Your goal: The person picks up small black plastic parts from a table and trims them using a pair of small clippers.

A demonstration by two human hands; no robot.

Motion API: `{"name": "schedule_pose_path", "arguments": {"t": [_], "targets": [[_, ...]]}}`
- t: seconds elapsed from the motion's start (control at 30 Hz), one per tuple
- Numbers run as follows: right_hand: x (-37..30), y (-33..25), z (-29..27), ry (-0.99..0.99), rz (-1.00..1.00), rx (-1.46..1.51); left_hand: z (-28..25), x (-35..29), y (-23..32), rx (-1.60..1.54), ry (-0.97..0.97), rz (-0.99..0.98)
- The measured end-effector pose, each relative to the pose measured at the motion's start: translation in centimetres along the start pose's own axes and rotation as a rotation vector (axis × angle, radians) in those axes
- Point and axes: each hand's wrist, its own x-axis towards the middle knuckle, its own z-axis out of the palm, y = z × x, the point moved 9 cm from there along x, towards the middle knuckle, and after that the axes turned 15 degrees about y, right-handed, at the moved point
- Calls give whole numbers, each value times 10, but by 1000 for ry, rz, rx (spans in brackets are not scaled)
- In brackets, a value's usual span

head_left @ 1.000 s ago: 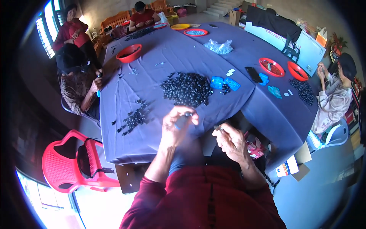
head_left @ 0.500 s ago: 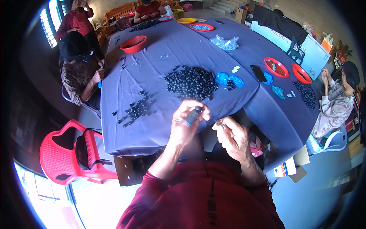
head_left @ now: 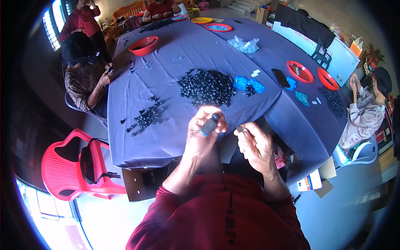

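Left hand (head_left: 204, 133) raised over the near table edge, fingers curled, one finger wearing a dark grey cot with a blue rim (head_left: 209, 124); looks to be pinching one small black piece at the fingertips, though too small to confirm. Right hand (head_left: 255, 143) beside it, slightly lower, thumb and forefinger pressed together on a tiny dark part (head_left: 241, 129); exact shape not readable. Hands near but apart, both above the purple tablecloth (head_left: 175, 137).

Main stock — big heap of small black pieces (head_left: 207, 86) — mid-table just beyond the hands; smaller scatter of the same (head_left: 146, 117) to the left.

Doing it well, as a judgement: keep both hands close above the cloth so a dropped part lands on the table, not the floor; bring the two bits together squarely, cot finger giving grip; take from the near edge of the heap to save reach.

Counts: two blue open boxes (head_left: 248, 83) right of the heap; one dark phone (head_left: 281, 78); three red bowls — one far left (head_left: 143, 45), two at right (head_left: 300, 71); one yellow dish (head_left: 201, 20) and one red-rimmed dish of beads (head_left: 218, 27) at the far end; one clear plastic bag (head_left: 245, 44); one red plastic chair (head_left: 73, 168) lower left with a black bag on it; at least four other people seated around; black pieces far too many to count.
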Motion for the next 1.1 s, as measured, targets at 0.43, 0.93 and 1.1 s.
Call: {"name": "schedule_pose_path", "arguments": {"t": [0.43,0.93,1.1], "targets": [[7,-26,11,-77,-209,-175,3,-9,-7,84,-56,-21],[7,-23,7,-80,-196,-210,6,-11,-10,139,-73,-16],[6,-23,6,-65,-187,-227,6,-11,-8,191,-56,9]]}}
